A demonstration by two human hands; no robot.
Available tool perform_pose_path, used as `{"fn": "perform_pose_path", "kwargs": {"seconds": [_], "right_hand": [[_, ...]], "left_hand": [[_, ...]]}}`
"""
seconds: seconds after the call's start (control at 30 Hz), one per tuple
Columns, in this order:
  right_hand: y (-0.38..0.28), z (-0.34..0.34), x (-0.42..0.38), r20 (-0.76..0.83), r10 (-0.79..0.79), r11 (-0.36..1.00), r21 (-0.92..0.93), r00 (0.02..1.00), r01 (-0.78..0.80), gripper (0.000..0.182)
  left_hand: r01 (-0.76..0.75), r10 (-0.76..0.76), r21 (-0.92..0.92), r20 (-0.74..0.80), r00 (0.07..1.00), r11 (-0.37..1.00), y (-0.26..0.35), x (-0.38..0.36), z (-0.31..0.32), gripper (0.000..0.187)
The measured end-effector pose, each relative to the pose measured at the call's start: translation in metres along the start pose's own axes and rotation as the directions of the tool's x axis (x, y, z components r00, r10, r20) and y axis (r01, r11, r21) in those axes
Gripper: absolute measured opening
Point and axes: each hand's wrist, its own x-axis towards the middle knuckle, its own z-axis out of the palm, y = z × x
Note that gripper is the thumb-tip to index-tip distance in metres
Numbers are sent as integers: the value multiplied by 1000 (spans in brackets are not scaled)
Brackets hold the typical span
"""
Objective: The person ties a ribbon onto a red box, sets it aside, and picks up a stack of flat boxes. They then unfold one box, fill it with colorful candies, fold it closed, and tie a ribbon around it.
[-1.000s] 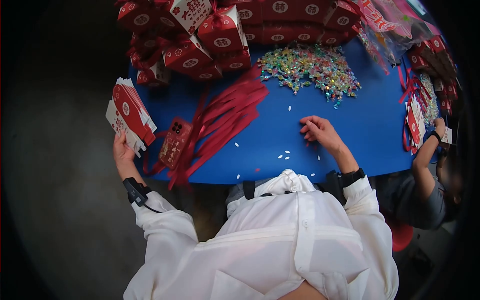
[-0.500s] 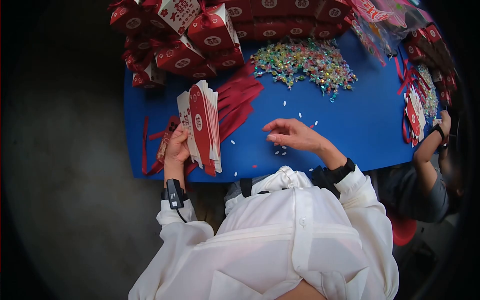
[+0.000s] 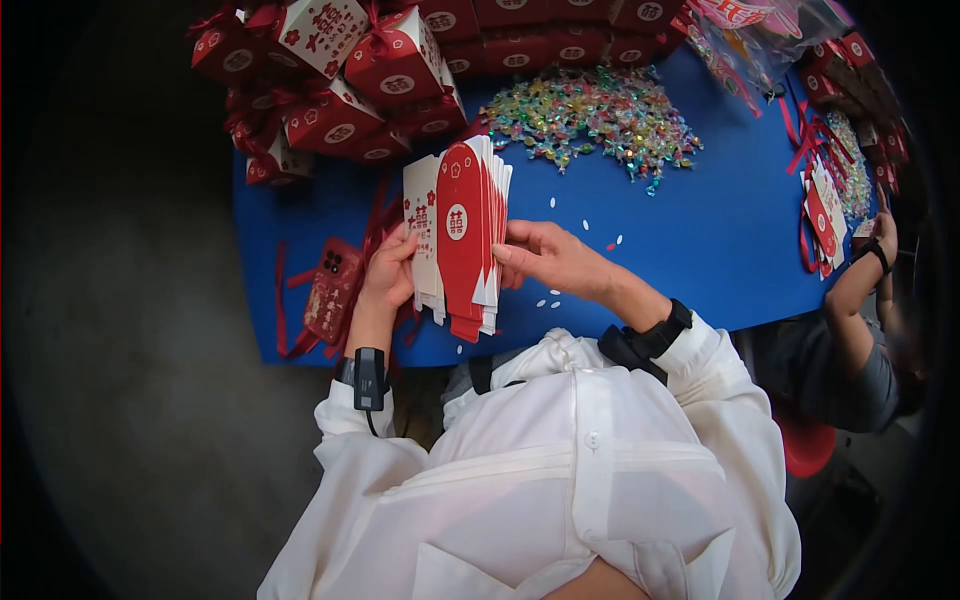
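A stack of flat, unfolded gift boxes, red and white with printed characters, is held up over the near edge of the blue table. My left hand grips the stack's left side, its fingers partly hidden behind it. On the right side my right hand pinches the edges, thumb in front and fingers behind. Behind and left of the stack lie dark red ribbons, partly covered. A phone in a red case rests left of my left hand.
Folded red boxes are piled along the back left. A heap of wrapped candies lies at the back middle, beside a clear plastic bag. Small white bits dot the blue table. At far right another person's arm reaches over the table.
My left hand has carried the stack of flat boxes to the right. My right hand, free before, has moved left and closed on the stack's right edge. The view has shifted slightly.
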Motion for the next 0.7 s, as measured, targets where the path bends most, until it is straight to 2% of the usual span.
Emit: {"fn": "perform_pose_path", "kwargs": {"seconds": [0.53,0.63,0.7], "right_hand": [[-10,0,-1,-48,41,998,57,998,-38,37],[-8,-1,-1,-15,15,997,75,1000,-14,40],[-7,1,-2,-52,8,989,151,999,0,46]], "left_hand": [[73,-73,-80,9,997,994,-11,10,3,35],[69,-68,-85,22,997,994,-10,10,2,35],[56,-53,-107,34,998,993,-11,9,0,36]]}}
